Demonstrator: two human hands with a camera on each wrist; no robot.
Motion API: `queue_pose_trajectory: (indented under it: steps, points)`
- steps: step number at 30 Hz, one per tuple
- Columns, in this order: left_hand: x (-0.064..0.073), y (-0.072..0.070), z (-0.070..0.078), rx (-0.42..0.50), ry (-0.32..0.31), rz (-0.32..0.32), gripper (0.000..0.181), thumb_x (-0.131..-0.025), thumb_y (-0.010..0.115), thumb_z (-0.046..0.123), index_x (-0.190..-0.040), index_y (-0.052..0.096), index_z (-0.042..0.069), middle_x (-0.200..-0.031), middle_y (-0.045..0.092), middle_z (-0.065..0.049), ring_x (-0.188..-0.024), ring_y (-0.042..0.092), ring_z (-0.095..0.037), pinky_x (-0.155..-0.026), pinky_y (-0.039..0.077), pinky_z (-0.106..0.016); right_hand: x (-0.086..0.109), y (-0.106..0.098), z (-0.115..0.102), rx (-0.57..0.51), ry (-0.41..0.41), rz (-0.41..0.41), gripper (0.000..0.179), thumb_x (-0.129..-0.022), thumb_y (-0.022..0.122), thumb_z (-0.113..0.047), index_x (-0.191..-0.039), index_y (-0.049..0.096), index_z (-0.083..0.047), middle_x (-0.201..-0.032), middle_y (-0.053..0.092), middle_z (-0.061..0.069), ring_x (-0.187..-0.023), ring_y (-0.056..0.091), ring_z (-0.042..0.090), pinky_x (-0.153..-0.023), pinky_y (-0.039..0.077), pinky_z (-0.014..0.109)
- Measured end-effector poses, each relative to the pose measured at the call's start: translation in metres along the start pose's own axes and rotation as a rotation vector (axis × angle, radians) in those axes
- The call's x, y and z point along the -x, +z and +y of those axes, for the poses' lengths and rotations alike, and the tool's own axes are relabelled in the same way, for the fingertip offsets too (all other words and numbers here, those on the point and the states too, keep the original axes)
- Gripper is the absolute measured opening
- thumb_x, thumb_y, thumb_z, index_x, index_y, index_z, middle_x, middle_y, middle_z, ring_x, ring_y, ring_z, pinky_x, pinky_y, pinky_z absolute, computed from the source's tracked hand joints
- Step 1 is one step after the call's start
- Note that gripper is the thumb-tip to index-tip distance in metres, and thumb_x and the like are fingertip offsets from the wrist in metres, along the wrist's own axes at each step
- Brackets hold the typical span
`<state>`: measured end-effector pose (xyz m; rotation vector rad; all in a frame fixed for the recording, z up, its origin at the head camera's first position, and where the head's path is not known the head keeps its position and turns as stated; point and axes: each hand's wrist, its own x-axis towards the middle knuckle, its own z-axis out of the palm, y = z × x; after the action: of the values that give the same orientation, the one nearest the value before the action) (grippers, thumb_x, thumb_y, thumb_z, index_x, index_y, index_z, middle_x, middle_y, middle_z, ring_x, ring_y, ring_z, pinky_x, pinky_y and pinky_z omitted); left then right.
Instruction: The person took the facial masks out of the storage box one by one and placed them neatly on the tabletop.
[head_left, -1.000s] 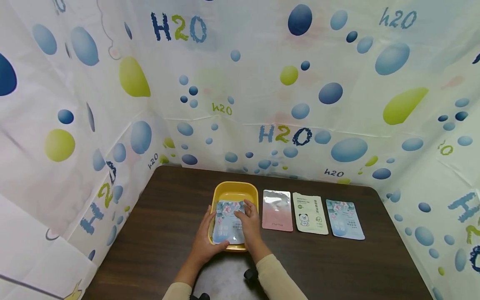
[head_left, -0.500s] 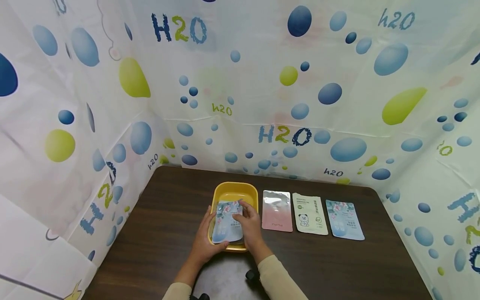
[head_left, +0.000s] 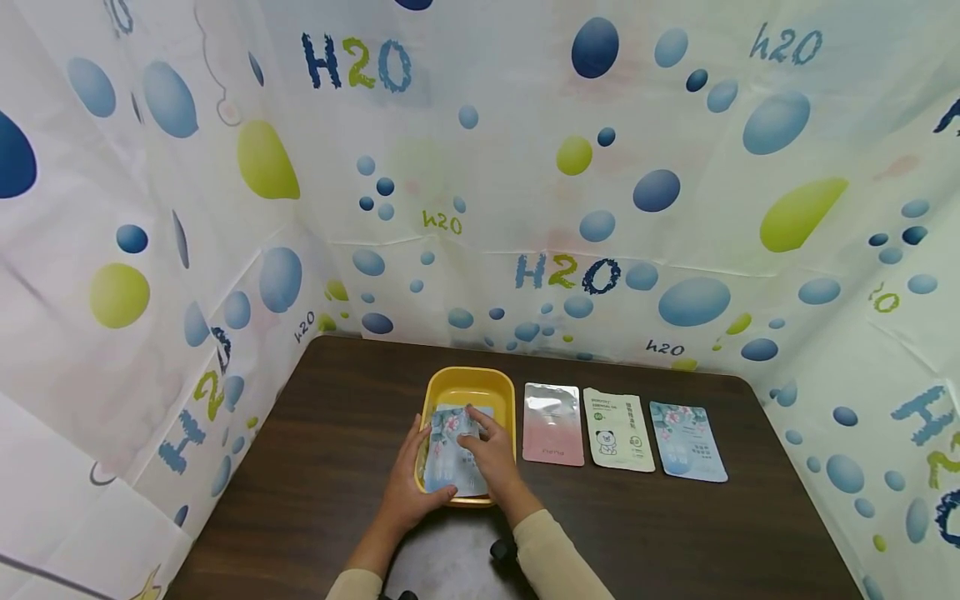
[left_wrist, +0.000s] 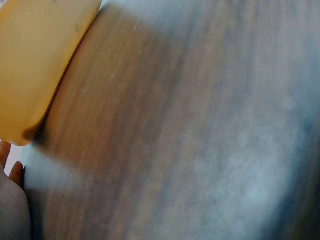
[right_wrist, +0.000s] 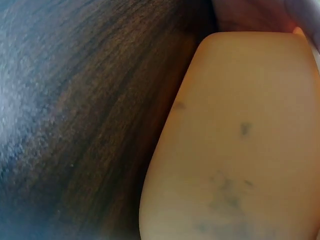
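Observation:
A light-blue flowered sheet mask packet (head_left: 450,454) lies in a yellow tray (head_left: 468,377) in the head view. A pale edge beneath its upper right looks like another packet. My left hand (head_left: 408,482) holds the tray's near left side, fingers along the left rim and thumb over the near edge by the packet. My right hand (head_left: 495,457) pinches the top packet near its right side, index finger and thumb over its printed face. The tray's outer wall (left_wrist: 40,70) shows in the left wrist view. In the right wrist view another outer wall (right_wrist: 235,135) hides most of the fingers.
Right of the tray lie a pink and silver packet (head_left: 553,425), a pale green bear packet (head_left: 618,429) and a blue flowered packet (head_left: 688,442). They rest flat on a dark wooden table (head_left: 750,533). A printed curtain (head_left: 480,183) surrounds it.
My right hand has shifted slightly left and drawn the top packet's right edge inward, exposing a pale edge underneath. The left hand and tray keep their place.

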<state>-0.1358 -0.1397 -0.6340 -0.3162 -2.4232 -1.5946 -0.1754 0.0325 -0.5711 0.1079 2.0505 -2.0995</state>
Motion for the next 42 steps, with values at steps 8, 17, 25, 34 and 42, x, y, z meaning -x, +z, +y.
queue_pose_trajectory:
  steps: [8,17,25,34,42]
  points:
    - [0.001,-0.001,0.003,0.041,-0.038,-0.020,0.103,-0.065,0.092,0.028,-0.153,0.042,0.006,-0.171,0.021,-0.012,-0.151,0.029,-0.042,-0.111,0.033,-0.069,-0.001,-0.003,-0.006,-0.005,0.021,0.013,0.053,-0.099,0.059,-0.009,-0.151,0.049,-0.005,-0.152,0.050,0.022,-0.123,0.059,0.030,-0.102,0.053,0.042]
    - [0.002,0.001,0.003,0.034,-0.035,-0.022,0.103,-0.066,0.092,0.030,-0.153,0.042,0.007,-0.171,0.022,-0.012,-0.152,0.028,-0.041,-0.111,0.033,-0.069,-0.003,-0.011,-0.009,0.163,-0.063,-0.044,0.051,-0.099,0.058,-0.012,-0.149,0.051,-0.003,-0.146,0.056,0.022,-0.113,0.064,0.027,-0.092,0.056,0.038]
    - [0.001,0.000,0.004,0.030,-0.035,-0.019,0.103,-0.065,0.093,0.031,-0.153,0.043,0.010,-0.171,0.022,-0.010,-0.152,0.028,-0.040,-0.111,0.033,-0.068,-0.004,-0.019,-0.013,0.220,-0.081,-0.049,0.048,-0.100,0.059,-0.015,-0.148,0.055,-0.010,-0.140,0.061,0.018,-0.104,0.067,0.023,-0.086,0.058,0.036]
    - [0.000,0.000,0.003,0.036,-0.076,-0.017,0.105,-0.063,0.094,0.032,-0.152,0.045,0.008,-0.171,0.024,-0.007,-0.153,0.029,-0.035,-0.115,0.032,-0.063,-0.005,-0.036,-0.020,0.088,-0.066,-0.073,0.050,-0.103,0.056,-0.014,-0.152,0.050,-0.013,-0.146,0.056,0.019,-0.116,0.067,0.027,-0.095,0.058,0.038]
    - [0.000,-0.001,0.004,0.042,-0.091,-0.020,0.106,-0.062,0.095,0.032,-0.153,0.044,0.009,-0.172,0.022,-0.005,-0.154,0.028,-0.034,-0.116,0.031,-0.059,-0.008,-0.053,-0.021,-0.006,-0.077,-0.031,0.051,-0.102,0.057,-0.012,-0.152,0.048,-0.012,-0.147,0.055,0.017,-0.115,0.063,0.023,-0.098,0.056,0.032]
